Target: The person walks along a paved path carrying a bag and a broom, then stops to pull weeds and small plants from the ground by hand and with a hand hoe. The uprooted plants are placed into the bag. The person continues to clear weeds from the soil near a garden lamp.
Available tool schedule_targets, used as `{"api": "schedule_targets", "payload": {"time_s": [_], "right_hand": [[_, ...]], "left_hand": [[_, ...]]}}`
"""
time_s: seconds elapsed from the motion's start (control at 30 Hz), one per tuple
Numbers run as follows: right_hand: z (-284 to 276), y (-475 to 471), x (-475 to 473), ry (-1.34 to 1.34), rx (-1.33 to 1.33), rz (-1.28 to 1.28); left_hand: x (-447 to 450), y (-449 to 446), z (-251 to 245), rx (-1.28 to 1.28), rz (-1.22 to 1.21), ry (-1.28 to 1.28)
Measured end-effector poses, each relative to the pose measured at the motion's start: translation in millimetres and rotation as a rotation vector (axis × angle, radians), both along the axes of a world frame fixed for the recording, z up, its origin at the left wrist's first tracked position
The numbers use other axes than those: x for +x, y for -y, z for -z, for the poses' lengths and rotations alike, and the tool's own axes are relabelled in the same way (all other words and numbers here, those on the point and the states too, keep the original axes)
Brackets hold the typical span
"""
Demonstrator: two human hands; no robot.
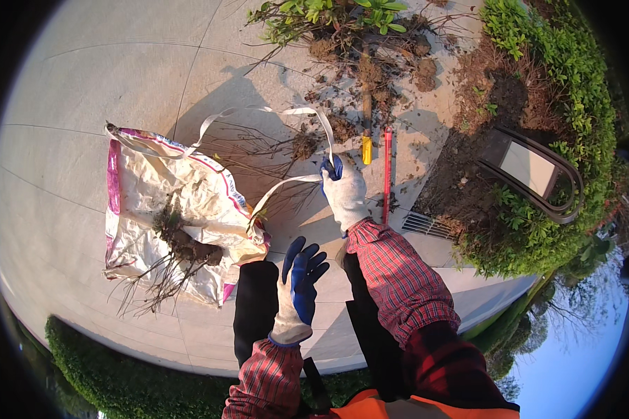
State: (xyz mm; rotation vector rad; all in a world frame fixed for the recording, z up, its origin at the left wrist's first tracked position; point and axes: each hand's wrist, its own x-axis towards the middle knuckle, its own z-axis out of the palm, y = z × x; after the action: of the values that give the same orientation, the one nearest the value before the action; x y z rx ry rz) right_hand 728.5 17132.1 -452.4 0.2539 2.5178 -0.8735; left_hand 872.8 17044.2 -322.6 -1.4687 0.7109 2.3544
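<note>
My right hand (343,188), in a white knit glove with a blue palm, grips a white strap (299,179) of a large woven plastic sack (152,178). The strap loops from the sack's edge over the pavement to my fist. Crumpled and spread flat, the sack lies to the left with pink bands along its edges. On it rests an uprooted plant (183,243) with soil on its root clump and bare stems over the near edge. My left hand (300,285), gloved alike, hovers right of the sack, empty, fingers spread.
A tool with a yellow-ended handle (366,149) and a red bar (387,175) lie right of my right hand. Ahead are loose soil and a leafy uprooted shrub (325,21). At right stand a dark-framed fixture (529,170), a drain grate (428,225) and a hedge (582,94).
</note>
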Motion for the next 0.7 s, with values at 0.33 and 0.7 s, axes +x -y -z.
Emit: {"api": "schedule_targets", "payload": {"time_s": [0.33,0.7], "right_hand": [[-143.6,-15.4,64.4,0.014,0.066,-1.569],[26.2,-18.5,-11.8,0.026,0.662,-1.077]], "left_hand": [[8.0,12.1,2.5,-0.548,0.494,-0.308],[-4.5,12.0,-15.1,-0.261,0.044,0.014]]}}
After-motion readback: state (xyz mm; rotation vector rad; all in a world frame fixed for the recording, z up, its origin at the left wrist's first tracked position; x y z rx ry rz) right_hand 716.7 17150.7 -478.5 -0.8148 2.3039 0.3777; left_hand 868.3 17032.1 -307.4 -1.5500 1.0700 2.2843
